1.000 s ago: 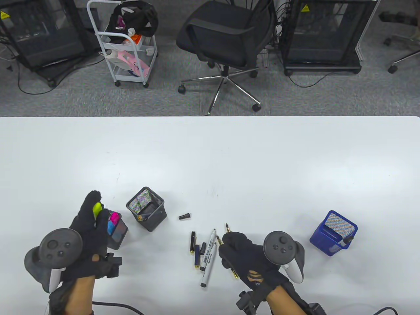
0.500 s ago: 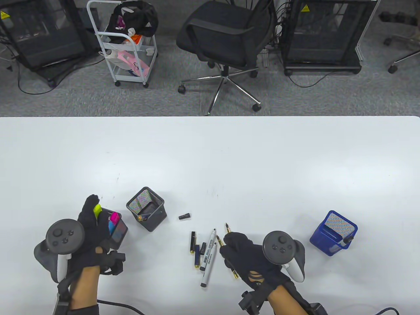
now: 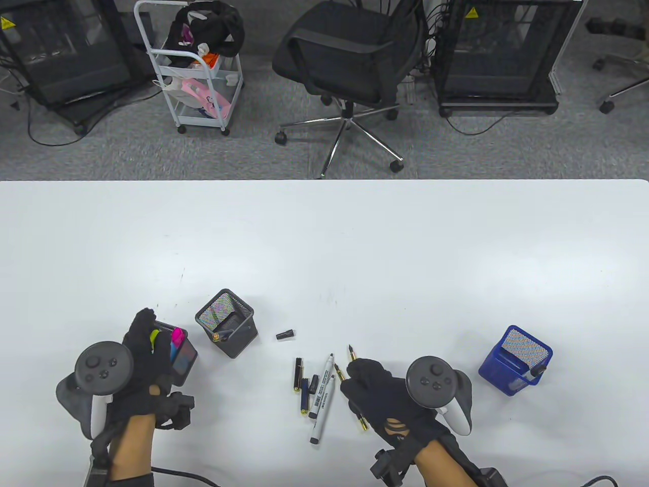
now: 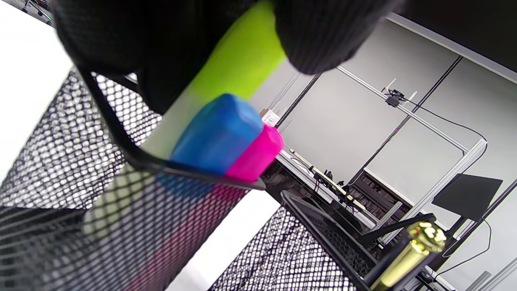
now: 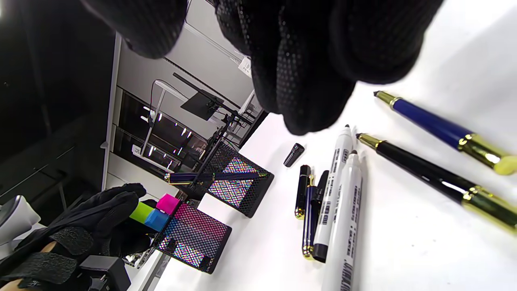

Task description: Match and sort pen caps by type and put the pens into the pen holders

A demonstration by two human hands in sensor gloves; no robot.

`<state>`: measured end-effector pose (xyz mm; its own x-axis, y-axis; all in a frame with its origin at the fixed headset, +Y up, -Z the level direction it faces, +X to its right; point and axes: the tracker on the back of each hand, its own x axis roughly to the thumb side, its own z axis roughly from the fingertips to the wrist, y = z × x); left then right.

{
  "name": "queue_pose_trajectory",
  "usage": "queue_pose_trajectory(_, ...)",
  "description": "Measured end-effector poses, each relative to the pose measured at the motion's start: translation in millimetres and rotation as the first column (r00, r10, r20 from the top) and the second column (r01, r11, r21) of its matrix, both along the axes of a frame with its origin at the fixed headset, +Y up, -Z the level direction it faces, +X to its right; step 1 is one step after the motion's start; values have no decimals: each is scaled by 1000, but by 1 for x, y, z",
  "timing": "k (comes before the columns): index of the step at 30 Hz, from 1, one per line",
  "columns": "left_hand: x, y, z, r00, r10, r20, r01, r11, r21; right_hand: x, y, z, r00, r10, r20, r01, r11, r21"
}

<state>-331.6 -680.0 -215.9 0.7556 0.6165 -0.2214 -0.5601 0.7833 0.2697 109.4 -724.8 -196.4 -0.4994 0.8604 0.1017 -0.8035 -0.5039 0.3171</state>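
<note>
My left hand (image 3: 150, 339) pinches a yellow-green highlighter (image 3: 154, 335) whose lower end sits inside a black mesh holder (image 3: 188, 358). A pink highlighter (image 4: 258, 155) and a blue one (image 4: 218, 133) stand in that holder. My right hand (image 3: 361, 374) hovers with loosely curled fingers over two uncapped fountain pens, a blue one (image 5: 432, 121) and a black one (image 5: 424, 169), and holds nothing. Left of them lie two white markers (image 3: 323, 393), several dark pen caps (image 3: 303, 386) and a small black cap (image 3: 285, 334).
A second black mesh holder (image 3: 238, 335) with a gold-tipped pen stands right of the highlighter holder. A blue mesh holder (image 3: 499, 368) with a marker is at the right. Beyond the table's far edge are an office chair (image 3: 350, 56) and a white cart (image 3: 195, 71).
My left hand has drawn back toward me and lowered the yellow-green highlighter deeper into the holder. The right hand has barely moved.
</note>
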Motion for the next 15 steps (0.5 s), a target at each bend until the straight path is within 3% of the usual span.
queue_pose_trajectory(8, 1, 4, 2, 1000, -14, 3, 14, 1000, 5, 1, 0, 0, 1000, 2, 1, -2, 1000, 4)
queue_pose_trajectory(15, 23, 46, 13, 993, -102, 59, 92, 985, 147, 7, 3, -1, 1000, -5, 27, 4, 1000, 20)
